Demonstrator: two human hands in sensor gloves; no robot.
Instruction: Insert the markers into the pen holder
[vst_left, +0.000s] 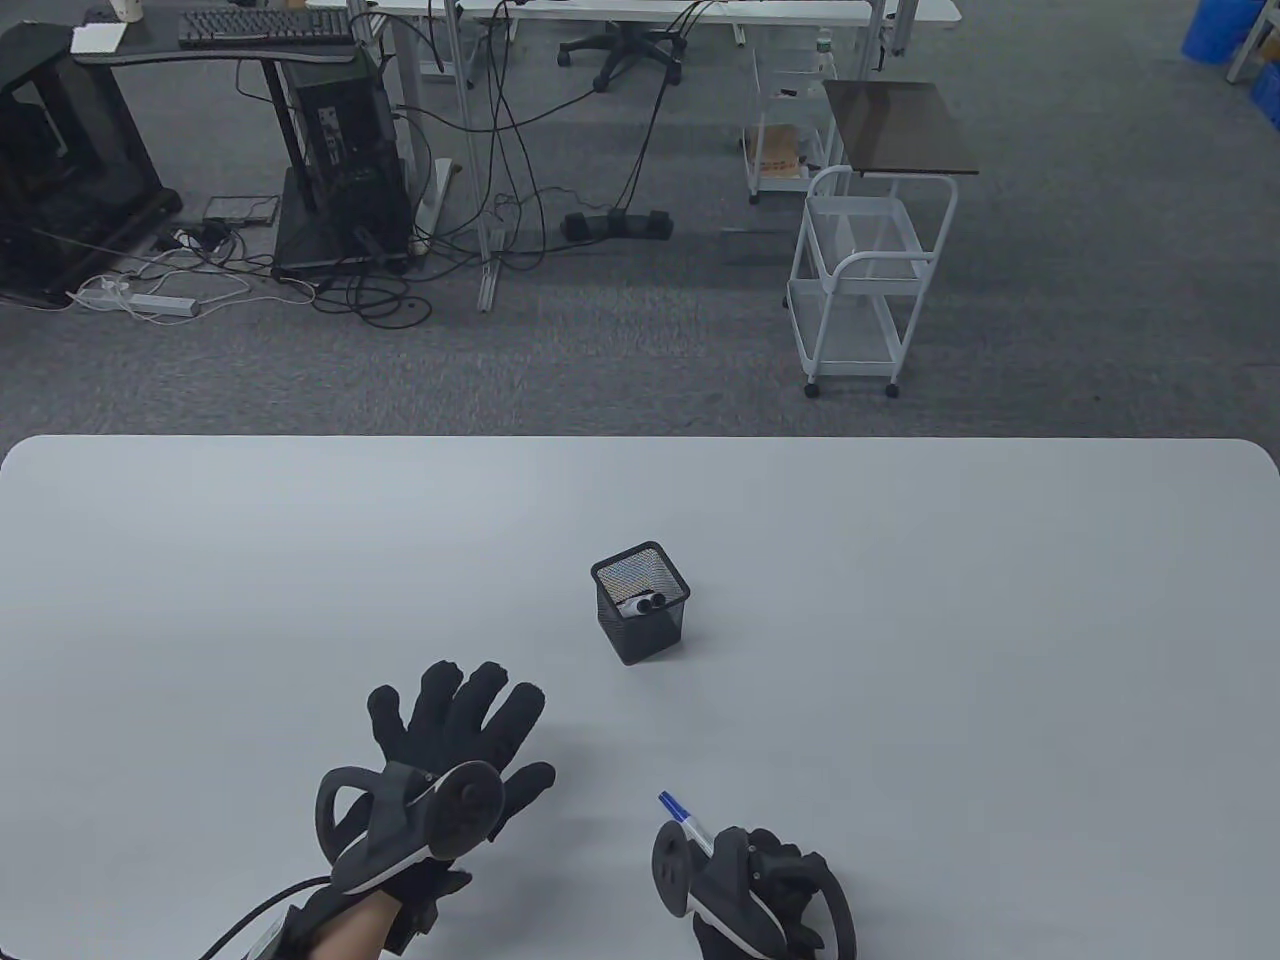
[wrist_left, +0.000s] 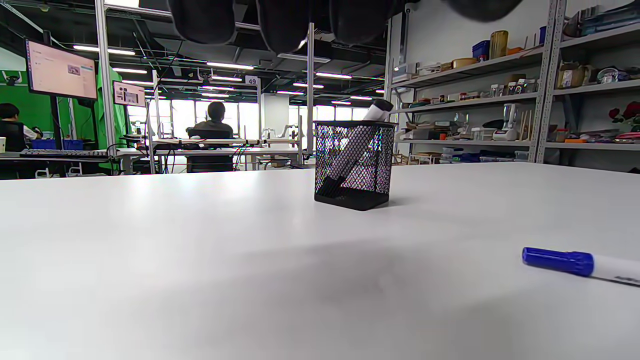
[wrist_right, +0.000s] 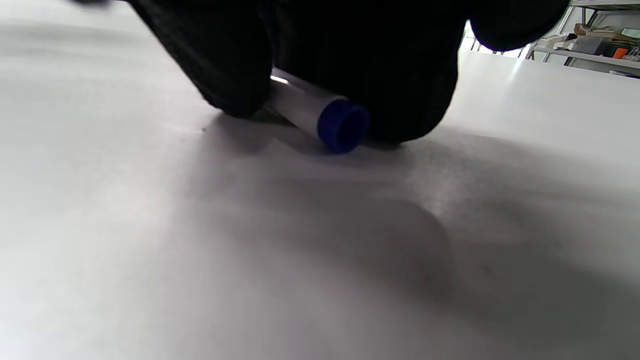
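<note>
A black mesh pen holder (vst_left: 641, 603) stands mid-table with two markers (vst_left: 645, 603) leaning inside; it also shows in the left wrist view (wrist_left: 354, 165). A white marker with a blue cap (vst_left: 686, 821) lies on the table near the front edge. My right hand (vst_left: 765, 890) is closed around its rear part; the right wrist view shows gloved fingers (wrist_right: 235, 65) on both sides of the marker (wrist_right: 320, 112), which touches the table. My left hand (vst_left: 455, 730) rests flat, fingers spread, empty, left of the marker. The blue cap (wrist_left: 557, 260) shows in the left wrist view.
The white table (vst_left: 900, 620) reaches from edge to edge. Beyond its far edge are grey carpet, a white trolley (vst_left: 865, 280) and desks with cables.
</note>
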